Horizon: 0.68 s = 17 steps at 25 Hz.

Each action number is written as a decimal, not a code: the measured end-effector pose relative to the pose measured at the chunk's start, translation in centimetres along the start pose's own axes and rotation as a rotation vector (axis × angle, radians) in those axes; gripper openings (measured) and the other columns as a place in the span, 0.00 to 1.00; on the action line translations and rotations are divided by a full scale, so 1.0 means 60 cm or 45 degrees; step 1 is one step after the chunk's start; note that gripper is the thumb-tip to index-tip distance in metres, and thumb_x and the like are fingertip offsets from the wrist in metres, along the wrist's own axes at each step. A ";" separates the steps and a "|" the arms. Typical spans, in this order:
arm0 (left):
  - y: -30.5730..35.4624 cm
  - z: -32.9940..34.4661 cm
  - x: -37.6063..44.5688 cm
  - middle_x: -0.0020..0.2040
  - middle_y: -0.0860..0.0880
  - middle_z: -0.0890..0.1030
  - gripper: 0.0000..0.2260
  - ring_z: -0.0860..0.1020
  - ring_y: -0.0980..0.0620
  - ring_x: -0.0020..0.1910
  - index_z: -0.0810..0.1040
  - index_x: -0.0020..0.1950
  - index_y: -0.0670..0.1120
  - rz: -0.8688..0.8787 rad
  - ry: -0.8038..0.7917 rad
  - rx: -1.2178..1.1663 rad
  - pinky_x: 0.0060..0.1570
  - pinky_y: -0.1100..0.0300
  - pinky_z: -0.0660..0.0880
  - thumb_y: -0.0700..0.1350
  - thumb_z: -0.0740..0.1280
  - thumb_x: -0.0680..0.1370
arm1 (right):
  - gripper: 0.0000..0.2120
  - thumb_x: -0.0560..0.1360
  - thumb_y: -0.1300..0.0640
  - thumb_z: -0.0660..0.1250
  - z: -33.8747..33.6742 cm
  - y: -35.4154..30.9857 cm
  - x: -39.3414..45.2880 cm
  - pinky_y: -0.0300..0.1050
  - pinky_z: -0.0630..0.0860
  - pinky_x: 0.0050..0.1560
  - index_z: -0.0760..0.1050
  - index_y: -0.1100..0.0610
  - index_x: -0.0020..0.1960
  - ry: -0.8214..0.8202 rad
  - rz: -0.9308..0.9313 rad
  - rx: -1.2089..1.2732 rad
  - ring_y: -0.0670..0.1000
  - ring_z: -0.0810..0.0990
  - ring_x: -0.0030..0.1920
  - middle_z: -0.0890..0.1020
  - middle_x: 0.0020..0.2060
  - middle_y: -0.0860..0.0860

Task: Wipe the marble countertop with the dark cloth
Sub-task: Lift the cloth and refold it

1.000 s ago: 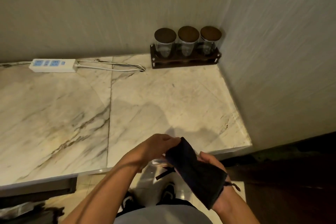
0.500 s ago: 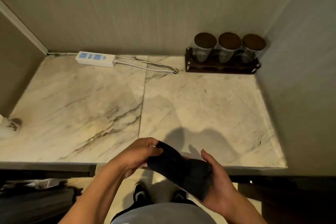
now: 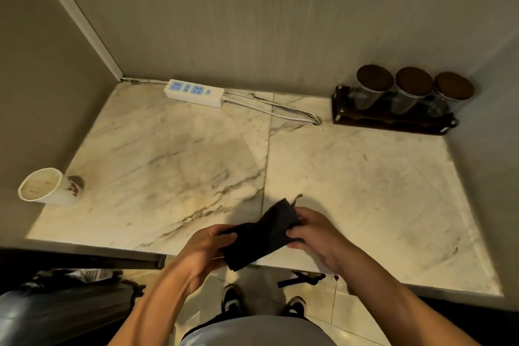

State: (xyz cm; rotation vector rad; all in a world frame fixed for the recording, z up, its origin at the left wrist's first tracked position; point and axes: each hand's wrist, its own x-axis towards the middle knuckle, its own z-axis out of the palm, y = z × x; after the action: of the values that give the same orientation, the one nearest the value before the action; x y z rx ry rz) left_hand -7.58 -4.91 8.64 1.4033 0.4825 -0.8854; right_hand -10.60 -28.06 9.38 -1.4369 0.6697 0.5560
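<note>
The dark cloth (image 3: 262, 236) is folded into a narrow strip and held between both hands just above the front edge of the marble countertop (image 3: 174, 160). My left hand (image 3: 200, 254) grips its near, lower end. My right hand (image 3: 316, 236) pinches its far, upper end, where a loose thread sticks up. The cloth hangs over the counter's front edge, and I cannot tell whether it touches the stone. The white marble has grey-brown veins and a seam down the middle.
A paper cup (image 3: 46, 186) lies on its side at the counter's left edge. A white power strip (image 3: 194, 93) and its cable run along the back wall. A dark rack with three lidded glass jars (image 3: 404, 93) fills the back right corner. Walls enclose three sides.
The view has swung left and up, bringing the paper cup into sight. Both hands have carried the cloth forward over the counter's front edge, and my right hand now holds its far end.
</note>
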 end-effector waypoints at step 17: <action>-0.004 -0.029 0.044 0.45 0.51 0.71 0.08 0.70 0.53 0.42 0.67 0.45 0.50 0.320 0.418 1.261 0.38 0.61 0.64 0.49 0.66 0.75 | 0.11 0.73 0.63 0.66 0.143 -0.094 0.159 0.41 0.72 0.48 0.77 0.53 0.53 0.417 -0.429 -1.215 0.52 0.77 0.49 0.79 0.50 0.50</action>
State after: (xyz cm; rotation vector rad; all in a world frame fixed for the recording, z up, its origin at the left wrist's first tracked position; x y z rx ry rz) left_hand -5.81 -3.86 6.23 2.4754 0.0702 -0.6990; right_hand 0.78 -20.36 6.66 -2.5188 0.3905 0.3780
